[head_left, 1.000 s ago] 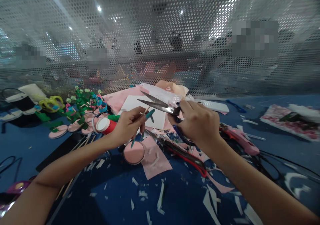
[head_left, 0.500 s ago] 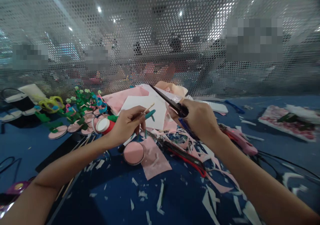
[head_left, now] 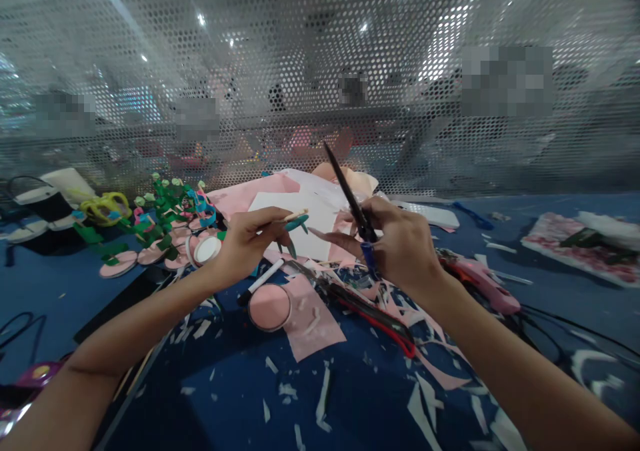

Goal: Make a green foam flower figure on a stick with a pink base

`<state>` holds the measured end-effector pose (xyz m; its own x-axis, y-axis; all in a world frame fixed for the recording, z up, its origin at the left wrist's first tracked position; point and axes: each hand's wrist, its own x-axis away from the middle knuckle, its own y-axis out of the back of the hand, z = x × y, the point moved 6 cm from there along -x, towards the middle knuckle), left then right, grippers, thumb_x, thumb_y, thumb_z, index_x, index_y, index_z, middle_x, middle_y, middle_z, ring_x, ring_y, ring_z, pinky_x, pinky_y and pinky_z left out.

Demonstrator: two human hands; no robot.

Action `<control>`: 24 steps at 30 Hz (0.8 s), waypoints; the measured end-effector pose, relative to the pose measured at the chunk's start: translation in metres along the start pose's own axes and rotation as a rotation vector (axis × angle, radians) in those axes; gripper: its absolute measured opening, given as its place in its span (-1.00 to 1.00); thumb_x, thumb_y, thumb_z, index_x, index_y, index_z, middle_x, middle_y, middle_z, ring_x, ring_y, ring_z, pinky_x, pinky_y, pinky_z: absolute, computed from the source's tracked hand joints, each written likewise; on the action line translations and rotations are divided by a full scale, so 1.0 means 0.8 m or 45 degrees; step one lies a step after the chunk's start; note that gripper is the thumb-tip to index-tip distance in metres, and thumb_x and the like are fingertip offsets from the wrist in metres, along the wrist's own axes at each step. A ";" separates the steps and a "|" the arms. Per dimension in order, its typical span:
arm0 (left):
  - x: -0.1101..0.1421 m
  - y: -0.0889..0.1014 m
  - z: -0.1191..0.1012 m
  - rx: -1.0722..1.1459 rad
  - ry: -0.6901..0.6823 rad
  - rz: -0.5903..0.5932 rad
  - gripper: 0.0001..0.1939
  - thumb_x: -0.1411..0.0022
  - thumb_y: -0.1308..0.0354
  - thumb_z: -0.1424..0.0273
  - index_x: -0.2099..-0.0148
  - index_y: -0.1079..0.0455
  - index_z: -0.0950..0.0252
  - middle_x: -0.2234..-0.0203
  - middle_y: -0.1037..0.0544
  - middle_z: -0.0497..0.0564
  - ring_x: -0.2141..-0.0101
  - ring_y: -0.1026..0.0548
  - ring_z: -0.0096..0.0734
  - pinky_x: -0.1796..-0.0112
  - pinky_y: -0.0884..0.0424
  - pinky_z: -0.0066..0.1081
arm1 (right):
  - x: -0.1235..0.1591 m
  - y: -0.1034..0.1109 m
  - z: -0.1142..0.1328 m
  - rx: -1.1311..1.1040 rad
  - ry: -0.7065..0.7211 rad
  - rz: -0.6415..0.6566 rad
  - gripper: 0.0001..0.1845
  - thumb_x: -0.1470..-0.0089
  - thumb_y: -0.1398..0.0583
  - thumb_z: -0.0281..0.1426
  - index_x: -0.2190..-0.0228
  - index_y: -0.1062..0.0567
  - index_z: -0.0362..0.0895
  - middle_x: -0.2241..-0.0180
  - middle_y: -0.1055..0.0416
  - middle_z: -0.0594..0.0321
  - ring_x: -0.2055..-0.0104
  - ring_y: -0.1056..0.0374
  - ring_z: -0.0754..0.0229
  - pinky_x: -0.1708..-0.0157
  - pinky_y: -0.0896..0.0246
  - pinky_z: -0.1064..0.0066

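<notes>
My left hand (head_left: 250, 241) is closed in a pinch on a thin wooden stick (head_left: 303, 211). Narrow teal strips (head_left: 297, 223) stick out by its fingertips; how they join the stick is hard to see. Scissors (head_left: 346, 187) with dark blades and a blue handle are gripped in my right hand (head_left: 407, 244), the blades together and pointing up and away. One right finger reaches out toward the teal strips, apart from them. Below the hands lie a round pink disc (head_left: 270, 306), a pink paper square (head_left: 316, 327) and a marker (head_left: 261, 281).
A red-black cutter (head_left: 375, 317) and a pink glue gun (head_left: 487, 283) with its cord lie right of centre. Green paper plants on pink discs (head_left: 118, 264) stand left. White and pink scraps (head_left: 324, 394) litter the blue table. A perforated metal screen (head_left: 300, 57) rises behind.
The scissors have swung more upright, and a finger of my right hand has stretched toward my left hand. My left hand keeps its pinch on the stick.
</notes>
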<state>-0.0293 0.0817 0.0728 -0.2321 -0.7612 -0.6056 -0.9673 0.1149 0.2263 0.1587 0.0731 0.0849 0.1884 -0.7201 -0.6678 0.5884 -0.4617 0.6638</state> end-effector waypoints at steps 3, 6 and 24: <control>0.000 0.000 0.000 -0.052 0.033 0.000 -0.75 -0.10 -0.18 0.23 0.28 -0.49 0.31 0.66 -0.49 -0.07 0.61 -0.46 -0.52 0.52 -0.40 -0.54 | 0.001 0.011 0.013 0.033 0.175 -0.117 -0.46 0.09 -0.11 0.06 0.30 -0.35 -0.15 0.37 -0.45 0.05 0.35 -0.38 0.06 0.41 -0.17 0.33; 0.001 0.003 0.002 -0.111 0.027 -0.005 -0.74 -0.13 -0.15 0.23 0.24 -0.50 0.31 0.65 -0.50 -0.06 0.58 -0.47 -0.52 0.51 -0.41 -0.54 | 0.000 0.013 0.013 0.085 0.226 -0.141 -0.48 0.02 -0.07 0.04 0.28 -0.35 -0.17 0.38 -0.44 0.05 0.38 -0.36 0.09 0.44 -0.14 0.35; -0.001 0.012 -0.016 -0.268 -0.252 -0.034 -0.82 -0.11 -0.10 0.47 0.32 -0.54 0.33 0.58 -0.57 0.00 0.53 -0.51 -0.47 0.49 -0.44 -0.52 | 0.004 -0.001 0.020 0.372 0.316 0.049 -0.48 -0.04 0.08 0.08 0.54 -0.26 -0.11 0.61 -0.28 0.23 0.56 -0.17 0.24 0.55 0.10 0.45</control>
<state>-0.0369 0.0751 0.0852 -0.2422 -0.6206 -0.7458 -0.9356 -0.0541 0.3488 0.1464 0.0629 0.0876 0.4119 -0.6091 -0.6777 0.3345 -0.5907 0.7343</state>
